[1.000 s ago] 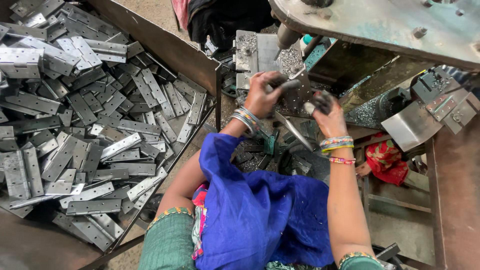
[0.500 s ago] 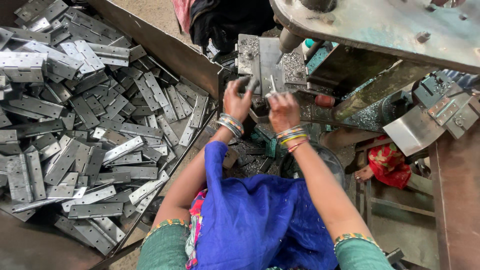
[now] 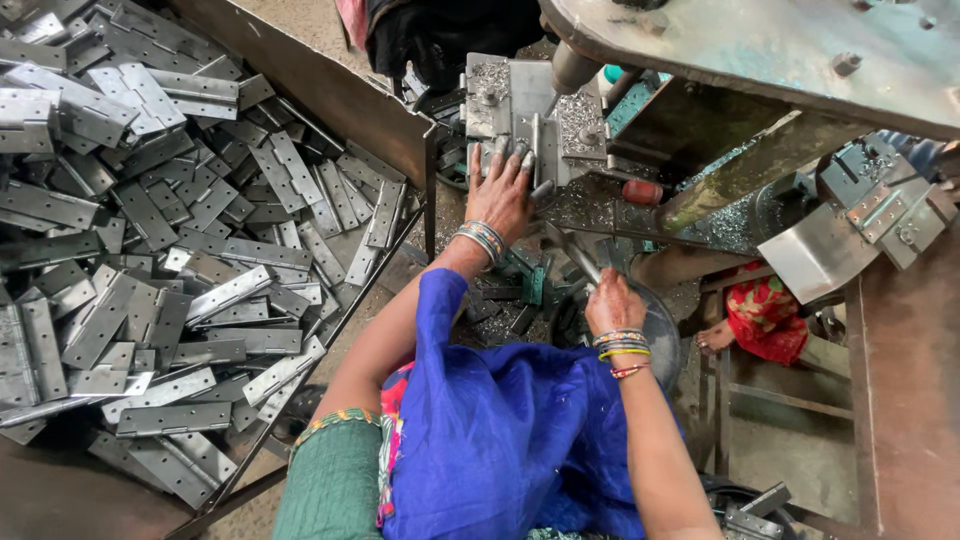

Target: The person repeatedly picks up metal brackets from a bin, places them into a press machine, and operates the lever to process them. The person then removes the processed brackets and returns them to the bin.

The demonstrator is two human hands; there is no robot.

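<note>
Left hand (image 3: pixel 503 190) lying flat, fingers spread wide, pressing a grey metal piece (image 3: pixel 527 135) down onto the machine bed (image 3: pixel 590 195), probably keeping it seated against the fixture block (image 3: pixel 488 95). Not gripping, only pushing down. Right hand (image 3: pixel 612 303) resting lower, curled around the end of a slanted metal lever (image 3: pixel 570 255); grip partly hidden, can't tell how tight. Sitting close to the press, blue cloth (image 3: pixel 510 440) draped over the lap. Big tray (image 3: pixel 330 85) on the left, heaped with flat hinges (image 3: pixel 180 250), placed within easy reach of the left arm. Metal chips scattered around the bed.
</note>
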